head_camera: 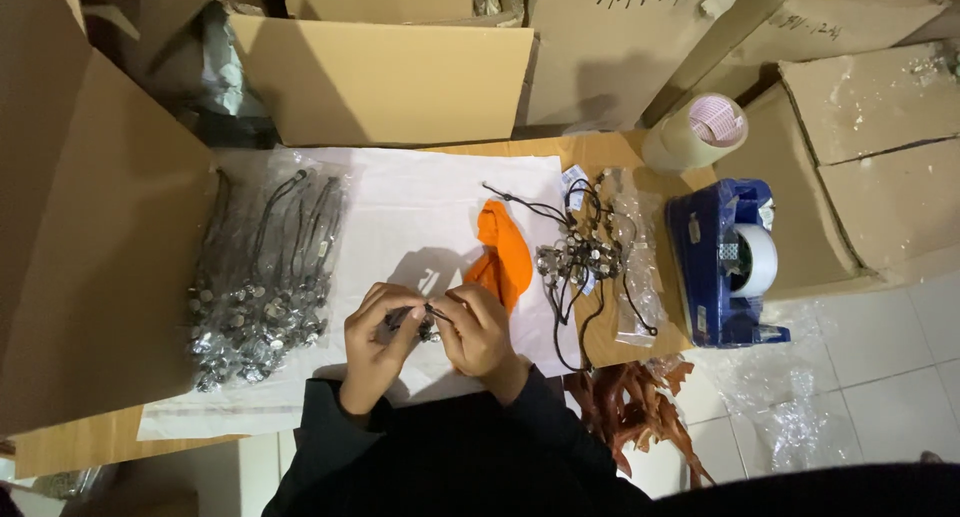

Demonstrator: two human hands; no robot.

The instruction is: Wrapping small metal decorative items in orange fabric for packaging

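Both my hands meet over a white sheet [420,212] on a wooden table. My left hand [375,339] and my right hand [478,329] pinch one small black-corded bracelet with silvery beads [428,322] between their fingertips. An orange cloth [502,252] lies just beyond my right hand. To its right is a loose heap of similar corded bracelets [580,257], partly on clear plastic sleeves. On the left lies a pile of bagged bracelets [262,277].
A blue tape dispenser with a white roll [728,262] stands at the table's right end, a roll of beige tape [697,132] behind it. Cardboard boxes [380,77] wall in the back and left. Brown leaf-like pieces [635,407] and crumpled plastic lie on the tiled floor.
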